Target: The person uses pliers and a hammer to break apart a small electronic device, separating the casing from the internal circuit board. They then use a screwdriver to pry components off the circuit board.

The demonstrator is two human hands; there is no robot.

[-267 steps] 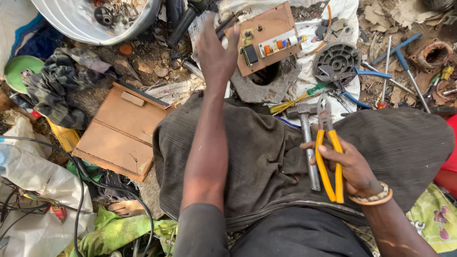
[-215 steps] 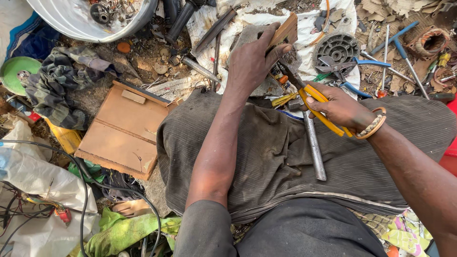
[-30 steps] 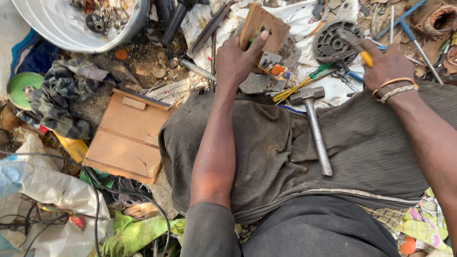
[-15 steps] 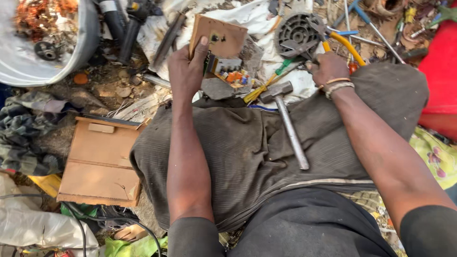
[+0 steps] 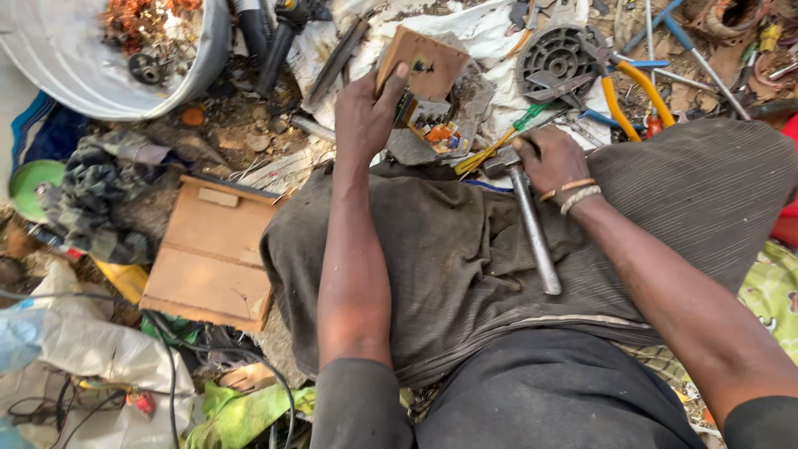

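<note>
Up near the top of the view, the left hand (image 5: 363, 112) holds a small brown board (image 5: 422, 68) — the fingers are wrapped round its left edge and the thumb presses on its face. Little coloured parts, orange and blue, stick out on the underside of the board, just below it. The board is tilted and held above a grey lump and a dirty white cloth (image 5: 474, 25) on the ground.

To the right, the right hand (image 5: 550, 158) rests on the head end of a hammer (image 5: 530, 223). Its fingers are curled down over the hammer head, but I cannot tell if they grip it tight. The hammer's long metal handle lies on the grey-brown cloth (image 5: 449, 258) spread over the person's lap, pointing back toward the body. Two bracelets sit on the right wrist.

Just past the right hand lie yellow-handled pliers (image 5: 632, 87) beside a round black plastic part (image 5: 555, 51) with holes. A green and yellow screwdriver (image 5: 507, 137) lies between the two hands.

On the left, a flat brown wooden box (image 5: 212, 254) lies on the dirt, touching the lap cloth. Farther up sits a big metal bowl (image 5: 91, 71) with rusty bits inside — well apart from the hands. A green lid (image 5: 32, 181) peeks in at the left edge.
</note>
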